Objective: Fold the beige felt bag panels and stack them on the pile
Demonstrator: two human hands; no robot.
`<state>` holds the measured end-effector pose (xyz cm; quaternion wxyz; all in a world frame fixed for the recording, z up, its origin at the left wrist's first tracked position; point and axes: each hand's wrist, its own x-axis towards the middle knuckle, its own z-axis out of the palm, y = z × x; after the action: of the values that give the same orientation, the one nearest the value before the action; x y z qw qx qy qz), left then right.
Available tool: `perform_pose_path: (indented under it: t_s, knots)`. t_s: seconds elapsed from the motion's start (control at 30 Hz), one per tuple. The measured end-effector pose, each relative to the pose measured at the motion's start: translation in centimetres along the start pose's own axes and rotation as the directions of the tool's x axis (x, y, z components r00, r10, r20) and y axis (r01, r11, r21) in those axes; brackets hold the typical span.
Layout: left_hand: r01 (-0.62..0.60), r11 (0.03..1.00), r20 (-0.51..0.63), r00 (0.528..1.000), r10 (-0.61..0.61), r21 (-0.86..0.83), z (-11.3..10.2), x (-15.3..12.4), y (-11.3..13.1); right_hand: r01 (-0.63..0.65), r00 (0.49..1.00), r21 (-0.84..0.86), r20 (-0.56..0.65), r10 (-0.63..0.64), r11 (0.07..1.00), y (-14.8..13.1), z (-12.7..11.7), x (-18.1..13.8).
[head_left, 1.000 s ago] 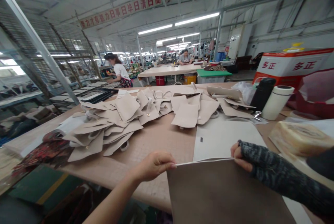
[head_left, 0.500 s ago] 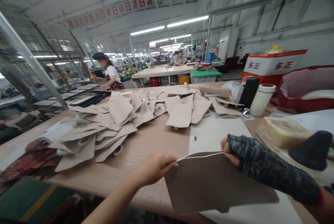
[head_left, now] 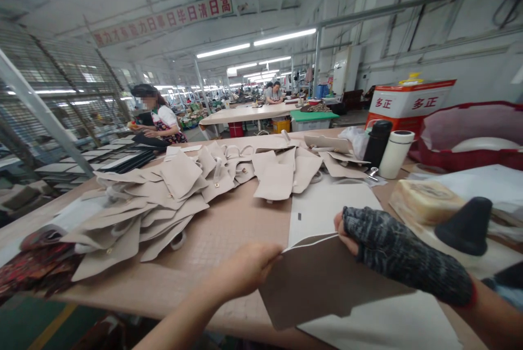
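A taupe leather bag panel (head_left: 322, 274) with a pale upper edge hangs tilted between my hands. At its top left corner, my left hand (head_left: 255, 265) is closed in a pinch, slightly blurred. My right hand (head_left: 347, 233), in a dark grey knitted fingerless sleeve (head_left: 400, 249), grips the top edge further right. Along that edge two layers seem to part a little. Beneath lies a large pale sheet (head_left: 339, 203) with a small dark slot. To the left spreads a heap of beige bag pieces (head_left: 163, 203) with loops and small gold-coloured fittings.
Right of the sheet stand a black bottle (head_left: 376, 146), a white bottle (head_left: 396, 154), a wrapped yellowish block (head_left: 427, 200) and a dark cone (head_left: 466, 225). Behind them are a red-and-white can (head_left: 408, 102) and a red basket (head_left: 469, 132). A co-worker (head_left: 157, 118) handles dark pieces at far left.
My left hand has turned and shifted slightly right and up, while the panel's edge bows a bit more. The whole view has swung slightly. The co-worker now holds a dark piece.
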<state>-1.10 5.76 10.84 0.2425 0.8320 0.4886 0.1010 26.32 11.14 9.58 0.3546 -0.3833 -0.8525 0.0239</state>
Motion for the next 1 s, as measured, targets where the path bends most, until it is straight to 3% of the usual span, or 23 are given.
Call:
perform_pose_path:
  t_s: [0.17, 0.37, 0.57, 0.67, 0.77, 0.87, 1.0]
  knots:
    - [0.074, 0.995, -0.06, 0.996, -0.07, 0.071, 0.9, 1.5, 1.2, 0.245, 0.97, -0.303, 0.086, -0.229, 0.921, -0.9, 0.1, -0.1]
    - [0.078, 0.994, -0.126, 0.99, -0.067, 0.083, 1.4, 2.1, 1.3, 0.264, 0.965, -0.318, 0.087, -0.249, 0.911, -1.3, 0.1, -0.1]
    - [0.035, 0.999, -0.108, 0.993, -0.037, -0.016, -0.1, 1.4, 1.4, 0.06, 0.994, 0.041, 0.093, -0.064, 0.997, -0.9, -1.5, -0.7]
    - [0.047, 0.998, -0.104, 0.993, -0.05, -0.035, -0.7, 0.8, 1.0, -0.161, 0.985, 0.287, 0.104, 0.136, 0.944, 0.3, -2.6, -1.6]
    - [0.073, 0.995, -0.108, 0.991, -0.08, -0.063, -1.1, 0.2, 0.4, -0.336, 0.942, 0.409, 0.128, 0.311, 0.848, 1.8, -2.5, -2.7]
    - [0.084, 0.992, -0.12, 0.988, -0.096, -0.097, -1.4, 0.0, 0.2, -0.392, 0.92, 0.423, 0.149, 0.364, 0.817, 2.2, -0.9, -3.4]
    - [0.077, 0.986, -0.12, 0.988, -0.095, -0.147, -1.7, 0.0, 0.4, -0.355, 0.928, 0.432, 0.058, 0.368, 0.829, 1.1, 0.8, -3.3]
